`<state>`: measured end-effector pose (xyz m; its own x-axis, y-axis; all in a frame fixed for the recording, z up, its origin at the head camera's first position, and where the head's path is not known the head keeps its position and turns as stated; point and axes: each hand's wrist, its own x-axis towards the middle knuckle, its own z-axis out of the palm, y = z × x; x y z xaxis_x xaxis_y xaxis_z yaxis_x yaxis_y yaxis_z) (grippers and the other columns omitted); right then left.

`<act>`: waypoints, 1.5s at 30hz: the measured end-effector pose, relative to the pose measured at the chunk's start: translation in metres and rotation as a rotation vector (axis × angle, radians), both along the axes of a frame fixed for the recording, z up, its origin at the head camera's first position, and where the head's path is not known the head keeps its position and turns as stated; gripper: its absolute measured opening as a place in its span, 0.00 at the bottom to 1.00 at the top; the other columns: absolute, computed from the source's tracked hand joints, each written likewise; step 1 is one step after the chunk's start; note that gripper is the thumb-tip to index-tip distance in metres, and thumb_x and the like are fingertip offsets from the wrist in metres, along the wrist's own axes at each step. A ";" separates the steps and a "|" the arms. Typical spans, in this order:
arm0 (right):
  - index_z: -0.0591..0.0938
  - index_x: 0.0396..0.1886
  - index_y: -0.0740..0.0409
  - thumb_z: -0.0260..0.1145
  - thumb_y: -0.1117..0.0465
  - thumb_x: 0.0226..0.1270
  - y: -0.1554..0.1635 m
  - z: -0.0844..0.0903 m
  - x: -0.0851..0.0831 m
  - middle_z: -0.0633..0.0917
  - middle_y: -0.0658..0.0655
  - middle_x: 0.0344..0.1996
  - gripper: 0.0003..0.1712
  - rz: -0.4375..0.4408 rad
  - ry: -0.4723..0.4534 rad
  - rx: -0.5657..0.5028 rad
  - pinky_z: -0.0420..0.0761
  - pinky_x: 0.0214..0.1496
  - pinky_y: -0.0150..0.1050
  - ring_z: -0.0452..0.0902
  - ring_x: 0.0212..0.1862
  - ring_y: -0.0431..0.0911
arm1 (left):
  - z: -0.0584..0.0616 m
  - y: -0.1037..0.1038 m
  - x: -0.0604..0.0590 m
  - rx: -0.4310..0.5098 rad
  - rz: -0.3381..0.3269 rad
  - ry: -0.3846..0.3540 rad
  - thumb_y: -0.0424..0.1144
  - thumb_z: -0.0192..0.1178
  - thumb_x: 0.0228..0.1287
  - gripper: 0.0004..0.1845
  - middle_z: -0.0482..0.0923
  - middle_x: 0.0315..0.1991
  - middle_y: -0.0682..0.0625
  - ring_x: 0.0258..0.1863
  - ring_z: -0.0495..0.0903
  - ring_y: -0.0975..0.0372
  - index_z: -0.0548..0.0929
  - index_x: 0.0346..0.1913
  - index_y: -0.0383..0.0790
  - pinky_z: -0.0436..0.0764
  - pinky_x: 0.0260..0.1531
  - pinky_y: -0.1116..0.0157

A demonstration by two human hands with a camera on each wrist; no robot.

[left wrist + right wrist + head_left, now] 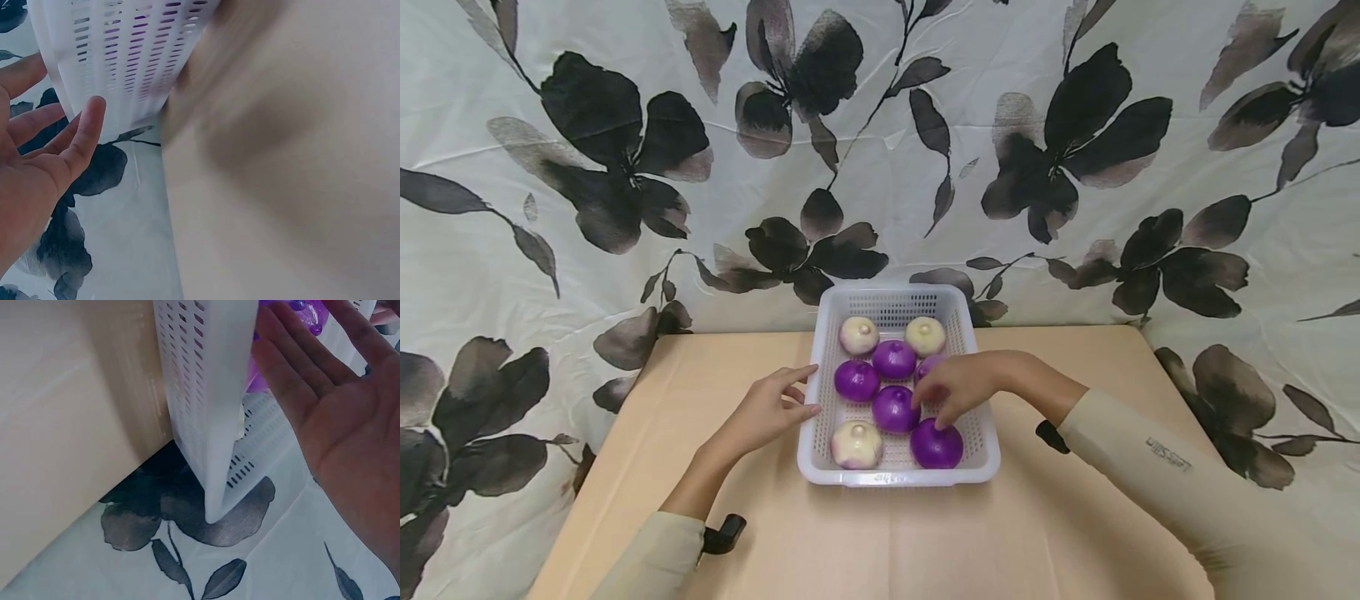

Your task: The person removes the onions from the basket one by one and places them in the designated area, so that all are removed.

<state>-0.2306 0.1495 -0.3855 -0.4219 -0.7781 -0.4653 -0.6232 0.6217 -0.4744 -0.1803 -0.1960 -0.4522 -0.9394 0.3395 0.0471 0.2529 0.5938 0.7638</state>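
A white perforated plastic basket holds several glossy purple onions and 3 cream-white ones tinged with purple, among them a pale onion at the front left. My left hand is at the basket's left rim, fingers loosely extended, fingertips at its edge; the left wrist view shows them beside the white wall. Over the basket's right side reaches my right hand, its fingertips at the front-right purple onion. The hand partly covers another purple onion behind it. In the right wrist view its fingers look fairly straight.
The basket stands on a light wooden-coloured table, near its far edge. Behind the table hangs a white cloth with dark flower prints. Dark bands sit at both wrists, below beige sleeves.
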 end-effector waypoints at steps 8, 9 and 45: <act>0.83 0.65 0.49 0.76 0.58 0.62 -0.012 -0.005 -0.004 0.83 0.57 0.59 0.29 -0.037 -0.108 0.118 0.78 0.69 0.45 0.78 0.62 0.51 | 0.001 0.001 0.000 0.111 0.036 -0.131 0.33 0.74 0.61 0.38 0.79 0.58 0.35 0.40 0.88 0.57 0.71 0.74 0.32 0.88 0.34 0.66; 0.83 0.64 0.49 0.77 0.58 0.62 -0.013 -0.007 -0.004 0.83 0.57 0.59 0.29 -0.041 -0.115 0.129 0.78 0.68 0.44 0.78 0.62 0.51 | 0.001 0.001 0.000 0.139 0.034 -0.156 0.32 0.73 0.62 0.38 0.79 0.58 0.34 0.39 0.88 0.57 0.70 0.74 0.31 0.89 0.34 0.64; 0.82 0.63 0.29 0.79 0.62 0.58 -0.022 -0.036 0.006 0.74 0.49 0.66 0.35 -0.104 -0.151 0.280 0.82 0.64 0.45 0.70 0.66 0.48 | 0.002 0.005 -0.001 0.248 0.006 -0.244 0.28 0.69 0.65 0.39 0.75 0.59 0.29 0.36 0.88 0.57 0.64 0.76 0.27 0.90 0.32 0.64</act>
<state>-0.2244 0.1275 -0.4220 -0.4021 -0.5677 -0.7184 -0.4853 0.7974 -0.3585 -0.1810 -0.1913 -0.4502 -0.9351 0.3404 -0.0989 0.0419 0.3832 0.9227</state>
